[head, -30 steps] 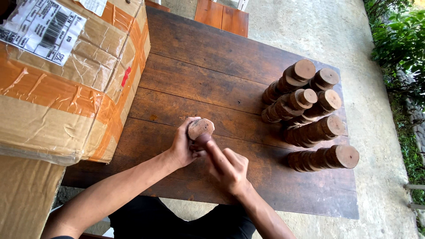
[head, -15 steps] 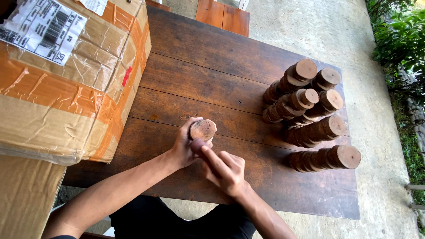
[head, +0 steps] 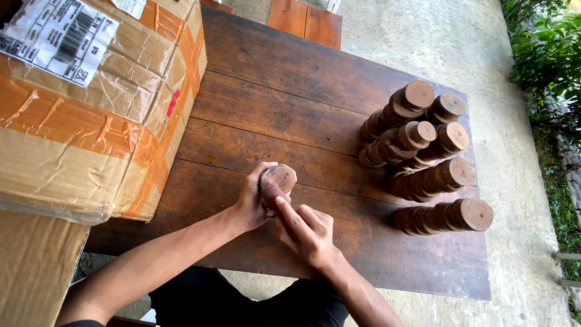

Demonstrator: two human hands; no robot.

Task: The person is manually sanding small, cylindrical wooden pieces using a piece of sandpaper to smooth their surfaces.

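Since a moment ago, the right hand [head: 308,233] has slid its pointing finger lower along the side of the small stack of round brown wooden discs [head: 276,180], while the left hand [head: 253,200] has kept its place. That stack stands with its long side up from the dark wooden table [head: 290,91], wrapped by the curled left fingers on its left, with the right hand just below it, only a straight finger touching. Six taller stacks of brown wooden discs [head: 423,151] stand well apart to the right, and a big taped cardboard box [head: 91,109] sits to the left.
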